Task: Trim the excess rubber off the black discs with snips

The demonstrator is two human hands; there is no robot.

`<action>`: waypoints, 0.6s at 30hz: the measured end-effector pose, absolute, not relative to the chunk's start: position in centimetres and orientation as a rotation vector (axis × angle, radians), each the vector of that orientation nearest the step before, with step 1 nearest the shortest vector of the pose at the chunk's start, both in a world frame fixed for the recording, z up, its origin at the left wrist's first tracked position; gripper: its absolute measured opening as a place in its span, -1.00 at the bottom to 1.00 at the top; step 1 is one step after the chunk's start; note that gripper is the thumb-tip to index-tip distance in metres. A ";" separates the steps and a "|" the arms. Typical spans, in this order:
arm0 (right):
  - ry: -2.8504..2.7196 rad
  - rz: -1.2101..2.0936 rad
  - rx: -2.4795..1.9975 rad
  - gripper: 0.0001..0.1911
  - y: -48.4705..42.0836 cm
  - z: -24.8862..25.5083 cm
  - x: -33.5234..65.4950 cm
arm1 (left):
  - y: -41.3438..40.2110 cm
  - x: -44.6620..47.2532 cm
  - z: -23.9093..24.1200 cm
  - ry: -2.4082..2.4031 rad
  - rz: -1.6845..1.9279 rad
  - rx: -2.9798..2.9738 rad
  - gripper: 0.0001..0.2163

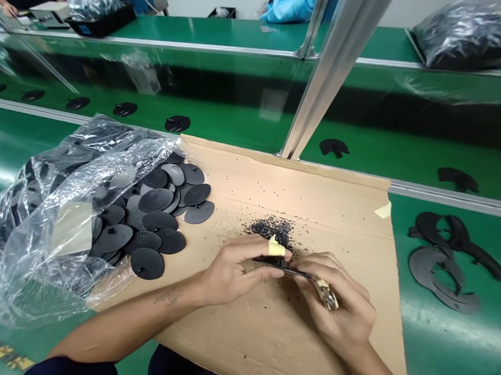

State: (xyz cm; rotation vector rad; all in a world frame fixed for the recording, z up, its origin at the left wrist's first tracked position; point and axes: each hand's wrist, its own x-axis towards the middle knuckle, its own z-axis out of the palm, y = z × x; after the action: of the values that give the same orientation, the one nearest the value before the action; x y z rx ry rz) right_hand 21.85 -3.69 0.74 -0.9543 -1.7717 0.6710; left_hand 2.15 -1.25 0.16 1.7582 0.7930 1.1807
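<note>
Over the cardboard, my left hand (246, 263) pinches a thin black plastic disc (291, 271), seen almost edge-on. Yellow tape wraps one of its fingers. My right hand (338, 300) is closed around a small tool (328, 298) with a shiny metal end and pale tape on it; its working tip is hidden at the disc's edge, so its kind does not show. Just beyond both hands lies a pile of tiny black scraps (273, 229). To the left, several black oval-looking discs (155, 200) spill from a clear plastic bag (38, 221).
A cardboard sheet (241, 328) covers the bench. Curved black parts (435, 273) lie at right. Behind, spaced black parts (177, 123) rest on a green surface (239, 126). A slanted metal post (332, 65) rises beyond the cardboard. Another person's hand (9, 10) shows at top left.
</note>
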 end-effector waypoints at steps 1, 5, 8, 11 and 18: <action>-1.779 0.661 -0.957 -0.66 -3.7 0.8 21.9 | -1.2 2.1 0.1 0.800 1.206 1.796 -0.81; -1.809 0.634 -0.925 -0.71 -3.6 1.0 22.2 | -1.0 1.9 0.1 0.747 1.172 1.890 -0.76; -1.818 0.671 -0.917 -0.74 -3.6 1.3 22.4 | -0.6 1.5 0.4 0.663 1.002 1.698 -0.47; -1.822 0.785 -0.912 -0.76 -3.5 1.5 22.5 | -0.3 1.3 0.6 0.652 0.829 1.451 -0.46; -1.848 0.994 -0.801 -0.85 -3.3 1.4 22.3 | -0.4 1.1 0.7 0.605 0.736 1.359 -0.80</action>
State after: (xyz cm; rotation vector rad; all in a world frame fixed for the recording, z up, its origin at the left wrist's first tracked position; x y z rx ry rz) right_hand 22.28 -3.27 1.35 -0.8015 -1.8477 0.9939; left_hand 1.05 -0.45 0.70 1.3592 0.6051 0.7357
